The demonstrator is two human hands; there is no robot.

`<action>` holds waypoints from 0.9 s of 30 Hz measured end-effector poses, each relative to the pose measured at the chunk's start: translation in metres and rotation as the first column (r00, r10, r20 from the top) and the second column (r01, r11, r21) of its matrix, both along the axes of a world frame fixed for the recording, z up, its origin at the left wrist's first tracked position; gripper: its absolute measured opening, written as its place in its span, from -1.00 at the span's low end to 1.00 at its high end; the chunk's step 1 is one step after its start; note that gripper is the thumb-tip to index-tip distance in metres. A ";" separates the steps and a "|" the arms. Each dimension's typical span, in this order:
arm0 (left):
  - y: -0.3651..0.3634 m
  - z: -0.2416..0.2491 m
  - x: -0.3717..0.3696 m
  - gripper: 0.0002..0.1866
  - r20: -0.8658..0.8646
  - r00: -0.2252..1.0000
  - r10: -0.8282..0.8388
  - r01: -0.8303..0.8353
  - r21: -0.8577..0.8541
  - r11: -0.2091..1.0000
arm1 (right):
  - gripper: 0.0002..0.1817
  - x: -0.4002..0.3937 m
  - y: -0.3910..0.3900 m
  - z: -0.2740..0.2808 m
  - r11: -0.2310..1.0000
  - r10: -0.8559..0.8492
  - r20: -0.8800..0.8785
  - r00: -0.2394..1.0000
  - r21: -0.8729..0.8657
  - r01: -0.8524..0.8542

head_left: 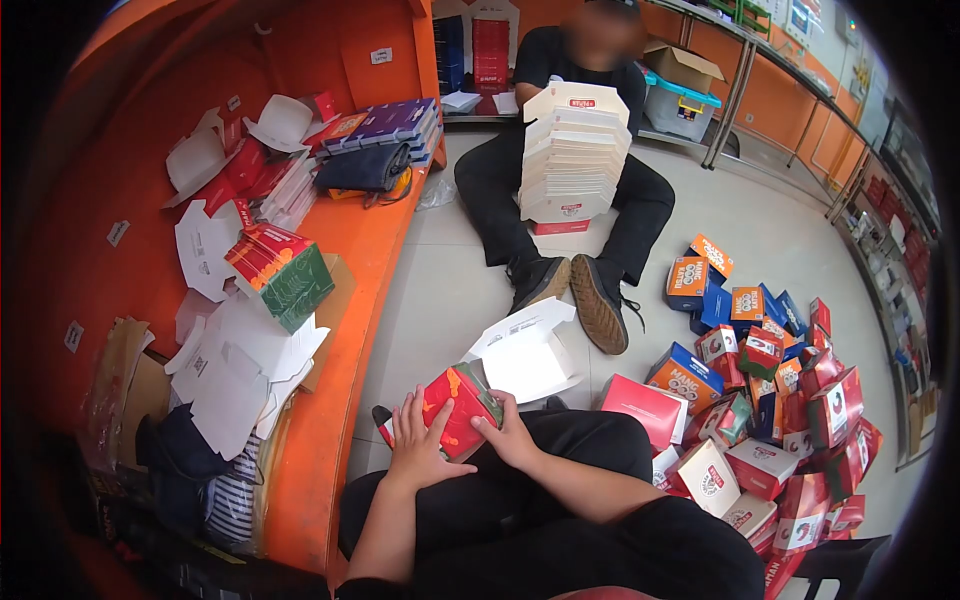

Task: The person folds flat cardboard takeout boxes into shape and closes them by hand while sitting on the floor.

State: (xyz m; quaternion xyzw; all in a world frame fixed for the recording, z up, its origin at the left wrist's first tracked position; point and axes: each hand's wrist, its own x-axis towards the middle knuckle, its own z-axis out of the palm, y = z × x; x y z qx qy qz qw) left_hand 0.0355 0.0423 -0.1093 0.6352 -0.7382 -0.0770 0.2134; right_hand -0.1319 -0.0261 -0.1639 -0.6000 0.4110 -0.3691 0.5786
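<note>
Over my lap I hold a red and green printed cardboard box (462, 412). My left hand (418, 445) presses against its red face with the fingers spread. On the opposite side, my right hand (508, 435) grips the box near its green end, thumb on the red face. Just beyond it an unfolded white carton (525, 355) lies open on the floor, its flaps standing up. The underside of the box is hidden.
Across from me a person in black sits on the floor behind a tall stack of flat cartons (572, 165). At right is a heap of folded boxes (760, 390). An orange shelf (345, 400) at left carries cartons and a red-green box (283, 275).
</note>
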 end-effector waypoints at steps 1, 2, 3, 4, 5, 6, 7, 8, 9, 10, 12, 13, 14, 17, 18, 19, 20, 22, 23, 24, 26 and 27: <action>0.000 0.000 0.000 0.11 0.006 1.000 -0.001 0.001 0.003 1.000 | -0.23 0.000 0.000 0.000 1.000 0.001 0.002 1.000 0.007 -0.001; -0.001 -0.001 0.001 0.11 0.013 1.000 -0.001 0.001 0.007 1.000 | -0.23 0.000 -0.001 0.000 1.000 0.000 0.005 1.000 0.007 0.000; -0.001 -0.001 0.000 0.12 0.025 1.000 0.002 -0.002 -0.006 1.000 | -0.23 0.000 0.000 0.002 1.000 0.000 0.008 1.000 0.007 0.000; -0.001 -0.003 0.000 0.12 0.036 0.999 0.006 -0.005 -0.019 1.000 | -0.23 0.000 0.000 0.002 1.000 0.000 0.012 1.000 0.008 0.000; -0.001 -0.004 0.000 0.13 0.048 0.999 0.010 -0.008 -0.031 0.999 | -0.23 0.001 -0.001 0.001 1.000 0.000 0.011 1.000 0.012 0.000; -0.002 -0.005 0.000 0.11 0.048 0.999 0.011 -0.008 -0.055 0.998 | -0.23 0.001 -0.001 0.000 1.000 0.000 0.011 1.000 0.017 0.000; -0.002 -0.007 0.001 0.09 0.048 0.999 0.012 -0.008 -0.078 0.997 | -0.23 0.001 -0.001 -0.002 1.000 0.000 0.010 1.000 0.022 -0.001; -0.002 -0.007 0.001 0.07 0.048 0.999 0.012 -0.007 -0.101 0.995 | -0.23 0.001 -0.001 -0.003 1.000 0.000 0.013 1.000 0.021 0.000; -0.002 -0.007 0.001 0.05 0.045 0.999 0.008 -0.003 -0.109 0.994 | -0.23 0.001 -0.001 -0.003 1.000 -0.001 0.015 1.000 0.020 0.001; -0.003 -0.006 0.002 0.04 0.042 0.999 0.003 0.002 -0.117 0.993 | -0.23 0.001 -0.001 -0.004 1.000 -0.002 0.017 1.000 0.020 0.002; -0.003 -0.005 0.003 0.01 0.035 0.999 -0.004 0.009 -0.128 0.992 | -0.24 0.001 -0.002 -0.007 1.000 -0.006 0.008 1.000 0.001 0.006; -0.003 -0.004 0.003 0.00 0.032 0.999 -0.007 0.011 -0.132 0.991 | -0.24 0.001 -0.002 -0.007 1.000 -0.007 0.003 1.000 -0.008 0.007; -0.003 -0.004 0.003 -0.01 0.028 1.000 -0.010 0.013 -0.136 0.991 | -0.24 0.001 -0.002 -0.007 1.000 -0.006 0.007 1.000 -0.008 0.006; -0.003 -0.006 0.004 0.02 0.022 1.000 0.006 -0.003 -0.152 0.988 | -0.25 0.000 -0.002 -0.001 1.000 -0.004 0.013 1.000 -0.001 0.004; -0.003 -0.007 0.003 0.03 0.004 1.000 0.027 -0.026 -0.148 0.989 | -0.25 0.000 -0.002 0.001 1.000 -0.004 0.011 1.000 0.004 0.004; -0.002 -0.008 0.002 0.05 -0.014 0.999 0.048 -0.049 -0.143 0.988 | -0.26 0.000 -0.001 0.003 1.000 -0.004 0.010 1.000 0.009 0.004; -0.002 -0.008 0.001 0.06 -0.031 0.997 0.068 -0.072 -0.139 0.988 | -0.26 0.000 -0.001 0.005 1.000 -0.003 0.027 1.000 0.024 0.002; -0.002 -0.009 0.000 0.09 -0.016 0.998 0.062 -0.063 -0.162 0.985 | -0.28 0.000 -0.001 0.008 0.998 -0.001 0.060 0.998 0.055 -0.002; -0.003 -0.009 -0.001 0.11 -0.009 0.998 0.059 -0.059 -0.173 0.983 | -0.28 0.000 -0.001 0.006 1.000 -0.008 0.069 0.998 0.011 0.007; -0.002 -0.009 -0.002 0.11 0.013 0.997 0.079 -0.076 -0.175 0.982 | -0.28 0.000 0.000 0.004 0.999 -0.013 0.078 0.997 -0.033 0.016; 0.001 -0.008 -0.005 0.13 0.055 0.991 0.122 -0.110 -0.181 0.977 | -0.27 -0.001 0.000 0.004 0.987 -0.022 0.034 0.999 -0.159 0.027; 0.001 -0.010 -0.004 0.14 0.035 0.994 0.104 -0.094 -0.227 0.969 | -0.26 -0.003 0.001 0.008 0.970 -0.031 -0.019 0.999 -0.240 0.026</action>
